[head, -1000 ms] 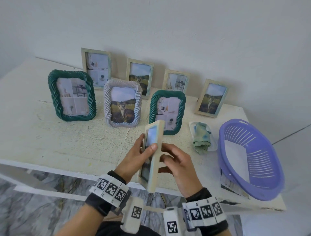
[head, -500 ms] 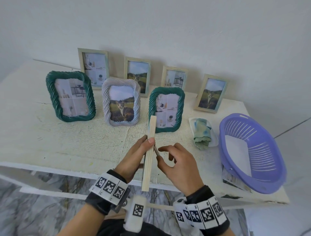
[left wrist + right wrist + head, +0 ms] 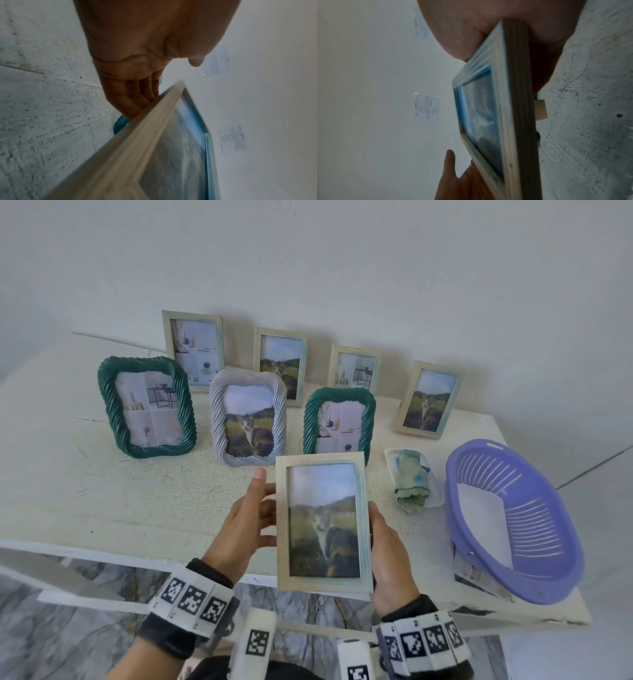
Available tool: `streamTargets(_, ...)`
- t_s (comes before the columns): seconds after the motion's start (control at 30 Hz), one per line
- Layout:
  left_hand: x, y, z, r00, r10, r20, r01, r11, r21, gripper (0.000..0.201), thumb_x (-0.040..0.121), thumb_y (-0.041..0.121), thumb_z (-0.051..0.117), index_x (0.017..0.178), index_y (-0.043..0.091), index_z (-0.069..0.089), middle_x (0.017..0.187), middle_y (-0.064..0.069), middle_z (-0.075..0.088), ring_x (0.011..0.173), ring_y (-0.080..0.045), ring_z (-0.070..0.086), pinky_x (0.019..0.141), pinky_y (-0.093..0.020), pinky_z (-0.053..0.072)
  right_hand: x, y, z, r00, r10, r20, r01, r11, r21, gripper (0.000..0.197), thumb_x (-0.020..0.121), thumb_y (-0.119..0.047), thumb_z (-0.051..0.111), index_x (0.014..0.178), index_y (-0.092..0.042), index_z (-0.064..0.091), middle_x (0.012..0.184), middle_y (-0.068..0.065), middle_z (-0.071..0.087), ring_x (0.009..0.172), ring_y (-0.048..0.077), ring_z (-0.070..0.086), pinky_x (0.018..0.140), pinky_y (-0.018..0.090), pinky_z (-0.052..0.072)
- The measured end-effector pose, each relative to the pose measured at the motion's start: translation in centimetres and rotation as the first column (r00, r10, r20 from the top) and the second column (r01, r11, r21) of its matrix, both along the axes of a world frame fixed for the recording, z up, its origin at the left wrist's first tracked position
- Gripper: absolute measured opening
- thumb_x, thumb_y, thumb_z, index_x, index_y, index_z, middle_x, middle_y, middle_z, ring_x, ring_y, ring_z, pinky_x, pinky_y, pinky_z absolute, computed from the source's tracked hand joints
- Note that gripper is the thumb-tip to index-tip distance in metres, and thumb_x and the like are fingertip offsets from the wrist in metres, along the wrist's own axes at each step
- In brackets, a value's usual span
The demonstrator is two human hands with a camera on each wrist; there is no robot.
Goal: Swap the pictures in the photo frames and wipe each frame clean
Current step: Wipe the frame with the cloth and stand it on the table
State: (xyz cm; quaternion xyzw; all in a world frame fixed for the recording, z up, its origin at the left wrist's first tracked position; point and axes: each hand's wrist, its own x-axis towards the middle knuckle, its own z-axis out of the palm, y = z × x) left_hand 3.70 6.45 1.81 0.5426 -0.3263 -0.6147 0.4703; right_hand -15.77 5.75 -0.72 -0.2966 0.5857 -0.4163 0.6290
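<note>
Both hands hold a pale wooden photo frame [image 3: 323, 522] with a cat picture, face up toward me, above the table's front edge. My left hand [image 3: 253, 522] grips its left side, fingers behind it and thumb up beside the edge. My right hand [image 3: 387, 556] grips its right side, thumb on the front rim. The wrist views show the same frame [image 3: 130, 152] [image 3: 505, 115] edge-on and blurred. A folded green cloth [image 3: 412, 484] lies on a small white tray to the right. Several other frames stand behind, among them a green rope frame [image 3: 339, 422] and a lilac one [image 3: 248, 419].
A purple plastic basket [image 3: 513, 522] sits at the table's right end, on some printed pictures. Four pale wooden frames, such as one [image 3: 428, 400], lean by the wall. A large green frame [image 3: 147, 407] stands at the left. The white table [image 3: 102, 501] has bare room front left.
The frame has been turned from edge-on to front-facing. My right hand moved from behind the frame's back to gripping its right side. The left hand stays on the left edge.
</note>
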Motion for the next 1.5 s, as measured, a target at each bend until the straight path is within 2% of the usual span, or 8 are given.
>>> streamTargets(0.17, 1.3, -0.4, 0.7, 0.988, -0.126, -0.087, 0.138, 0.980, 0.142, 0.085, 0.078, 0.080, 0.022, 0.122, 0.020, 0.066, 0.111, -0.021, 0.070, 0.104, -0.038, 0.066, 0.085, -0.059, 0.052, -0.2, -0.7, -0.2, 0.986, 0.165, -0.023, -0.164, 0.985, 0.047, 0.060, 0.092, -0.064, 0.041, 0.099, -0.017, 0.077, 0.099, 0.015, 0.073, 0.092, 0.033, 0.069, 0.098, 0.055, 0.047)
streamTargets(0.27, 2.4, -0.7, 1.8, 0.984, -0.157, -0.084, 0.169, 0.972, 0.163, 0.091, 0.080, 0.079, 0.019, 0.118, 0.013, 0.068, 0.107, -0.020, 0.071, 0.093, -0.034, 0.069, 0.064, -0.042, 0.057, 1.0, -1.0, 0.7, 0.972, 0.224, -0.065, -0.226, 0.974, -0.010, 0.055, 0.097, -0.057, 0.035, 0.098, -0.023, 0.078, 0.104, 0.010, 0.074, 0.104, 0.029, 0.067, 0.102, 0.051, 0.045)
streamTargets(0.47, 6.4, -1.8, 4.7, 0.987, -0.158, 0.011, 0.157, 0.985, 0.075, 0.086, 0.082, 0.075, 0.013, 0.115, 0.017, 0.068, 0.100, -0.016, 0.074, 0.089, -0.031, 0.071, 0.067, -0.041, 0.057, 4.4, -3.3, 4.6, 0.926, 0.342, -0.158, -0.373, 0.894, -0.247, 0.072, 0.091, -0.063, 0.047, 0.104, 0.007, 0.063, 0.107, 0.040, 0.058, 0.100, 0.050, 0.061, 0.091, 0.063, 0.048)
streamTargets(0.6, 11.3, -3.8, 8.1, 0.991, -0.090, 0.100, 0.095, 0.994, -0.046, 0.078, 0.081, 0.069, 0.019, 0.109, 0.016, 0.070, 0.087, -0.015, 0.074, 0.075, -0.026, 0.070, 0.061, -0.039, 0.055, 8.6, -6.5, 9.8, 0.885, 0.356, -0.299, -0.462, 0.747, -0.478, 0.045, 0.097, -0.040, 0.039, 0.095, -0.007, 0.070, 0.091, 0.018, 0.071, 0.087, 0.031, 0.070, 0.075, 0.050, 0.057)
streamTargets(0.73, 18.0, -6.6, 12.3, 0.974, 0.007, 0.228, 0.038, 0.981, -0.192, 0.072, 0.093, 0.059, 0.010, 0.105, 0.017, 0.067, 0.070, -0.002, 0.072, 0.061, -0.013, 0.067, 0.050, -0.028, 0.053, 14.5, -11.2, 14.0, 0.844, 0.271, -0.463, -0.534, 0.505, -0.678, 0.026, 0.103, -0.025, 0.043, 0.107, -0.017, 0.067, 0.095, 0.005, 0.071, 0.090, 0.022, 0.069, 0.072, 0.041, 0.058)
streamTargets(0.87, 25.9, -10.4, 16.4, 0.922, 0.133, 0.363, -0.022, 0.956, -0.293, 0.076, 0.098, 0.058, 0.004, 0.099, 0.020, 0.070, 0.076, -0.006, 0.073, 0.072, -0.021, 0.069, 0.064, -0.040, 0.055, 22.3, -16.4, 18.1, 0.820, 0.210, -0.532, -0.569, 0.400, -0.719, 0.017, 0.098, -0.016, 0.054, 0.110, -0.009, 0.064, 0.097, 0.010, 0.070, 0.088, 0.021, 0.069, 0.066, 0.033, 0.060)
streamTargets(1.13, 39.2, -19.5, 16.7, 0.877, 0.225, 0.424, -0.104, 0.951, -0.291, 0.067, 0.094, 0.066, 0.016, 0.109, 0.024, 0.066, 0.099, -0.012, 0.072, 0.097, -0.031, 0.068, 0.077, -0.045, 0.056, 36.9, -26.5, 21.2, 0.647, 0.325, -0.690, -0.758, 0.376, -0.533, 0.047, 0.098, -0.020, 0.048, 0.142, -0.034, 0.040, 0.098, 0.012, 0.068, 0.086, 0.020, 0.069, 0.076, 0.032, 0.060)
streamTargets(1.5, 47.0, -26.7, 6.1, 0.918, 0.194, 0.345, -0.196, 0.980, -0.030, 0.052, 0.098, 0.057, 0.021, 0.102, 0.023, 0.060, 0.095, -0.013, 0.067, 0.087, -0.026, 0.063, 0.079, -0.045, 0.053, 48.4, -34.5, 15.7, 0.194, 0.579, -0.792, -0.906, 0.415, 0.082, 0.044, 0.099, -0.009, 0.035, 0.142, 0.001, 0.037, 0.132, 0.026, 0.052, 0.100, 0.034, 0.067, 0.092, 0.050, 0.053)
